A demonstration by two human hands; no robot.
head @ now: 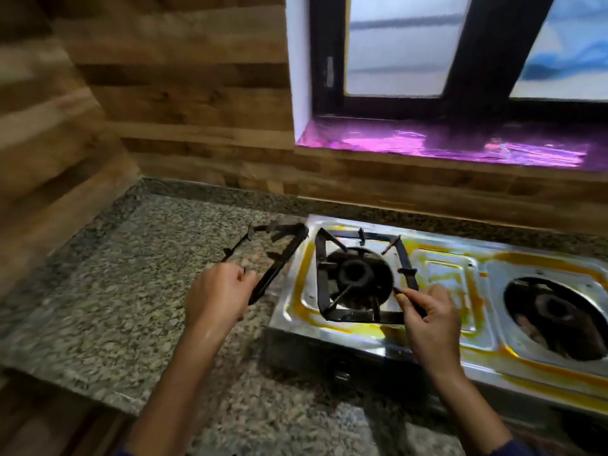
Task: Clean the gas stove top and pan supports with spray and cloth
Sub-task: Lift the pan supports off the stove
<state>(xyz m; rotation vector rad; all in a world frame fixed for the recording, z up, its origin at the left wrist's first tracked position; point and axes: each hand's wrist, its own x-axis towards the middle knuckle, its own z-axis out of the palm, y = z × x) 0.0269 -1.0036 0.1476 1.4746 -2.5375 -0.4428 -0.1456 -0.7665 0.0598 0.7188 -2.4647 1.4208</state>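
The granite counter point(108, 291) on the left is speckled grey, polished and hard. Above it the left hand point(217, 299) is closed around the near corner of a loose pan support point(266, 258), a square black metal frame with inward prongs. The frame is tilted, its far corner close to or touching the stove edge.

Risk: the grip is at one corner only, so the frame can swing or slip. Metal dropped on granite may chip the stone or strike the stove.

The gas stove top point(444, 291) is pressed stainless steel, glossy, with raised panels and yellow-orange residue along the seams. A second pan support point(362, 278) sits over the left burner point(357, 274), a dark round casting. The right hand point(431, 319) pinches the near right corner of this frame; whether it has lifted clear cannot be determined.

Risk: the prongs may catch the burner on lifting, and greasy residue may weaken the hold.

The right burner point(556, 315) is uncovered. No spray bottle or cloth is in view.
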